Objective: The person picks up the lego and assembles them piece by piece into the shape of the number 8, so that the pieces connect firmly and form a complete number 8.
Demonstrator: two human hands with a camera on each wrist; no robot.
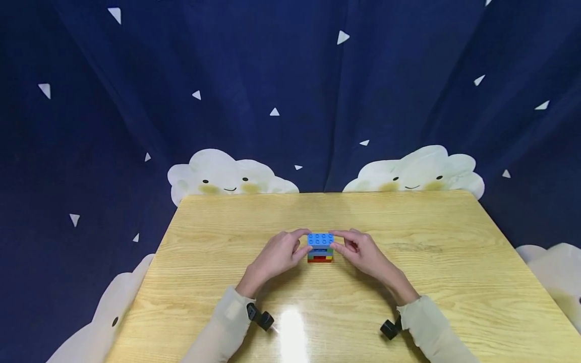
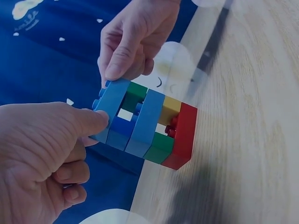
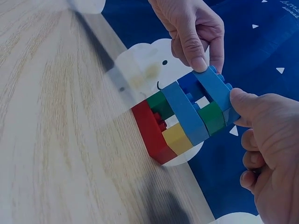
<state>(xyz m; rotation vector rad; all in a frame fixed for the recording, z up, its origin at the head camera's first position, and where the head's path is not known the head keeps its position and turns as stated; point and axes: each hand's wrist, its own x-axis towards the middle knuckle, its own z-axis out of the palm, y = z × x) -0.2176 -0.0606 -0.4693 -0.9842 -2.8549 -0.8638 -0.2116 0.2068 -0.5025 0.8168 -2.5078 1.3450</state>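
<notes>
On the desk (image 1: pixel 408 282), I see both hands pinching the top blue brick (image 1: pixel 320 239) endwise (long axis running left-right): left hand (image 1: pixel 277 254), right hand (image 1: pixel 363 252).

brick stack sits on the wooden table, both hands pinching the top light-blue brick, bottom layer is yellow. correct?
Nearly. The bottom layer of the brick stack is red, not yellow; both wrist views show it plainly, with yellow only higher up. The rest holds: the stack sits on the wooden table, and the left hand and right hand pinch the top light-blue brick.

Blue-topped brick stack (image 1: pixel 320 247) with green, yellow, red layers.
</notes>
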